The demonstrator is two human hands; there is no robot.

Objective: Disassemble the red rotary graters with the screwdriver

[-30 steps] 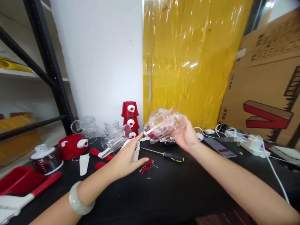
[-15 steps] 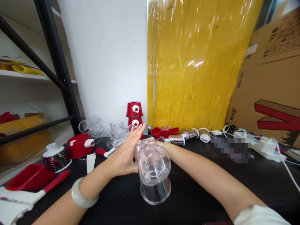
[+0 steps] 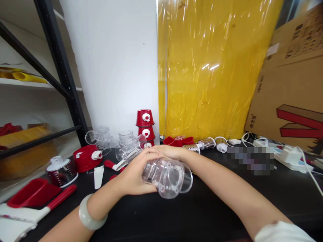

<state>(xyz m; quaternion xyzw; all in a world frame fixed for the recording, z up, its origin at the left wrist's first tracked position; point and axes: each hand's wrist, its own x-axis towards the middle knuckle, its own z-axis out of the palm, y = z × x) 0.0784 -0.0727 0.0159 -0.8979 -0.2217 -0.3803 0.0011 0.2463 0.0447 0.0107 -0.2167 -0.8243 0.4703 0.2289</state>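
Note:
A clear plastic grater housing (image 3: 169,179), with a round base and a cylindrical opening, is held tilted above the black table. My left hand (image 3: 140,173) is closed around its left side, thumb below. My right hand (image 3: 168,151) reaches to its far side and grips there, its fingertips hidden behind my left hand and the housing. Behind my hands, more clear housings (image 3: 127,146) stand beside a stack of red grater bases (image 3: 145,118). Near my left forearm lie a white plastic piece (image 3: 98,177) and a red-and-white handled part (image 3: 117,165).
At left are a red base (image 3: 85,159), a drum grater (image 3: 62,173), a red hopper (image 3: 34,193) and a white body with red handle (image 3: 40,213). Further drum graters (image 3: 207,143) lie at the back right, near a power strip (image 3: 292,161) and cables. A cardboard box (image 3: 290,87) rises behind.
The housing has been lifted and turned, so its cylinder now points to the right instead of down. My left fingers have curled over it, and my right hand shows more.

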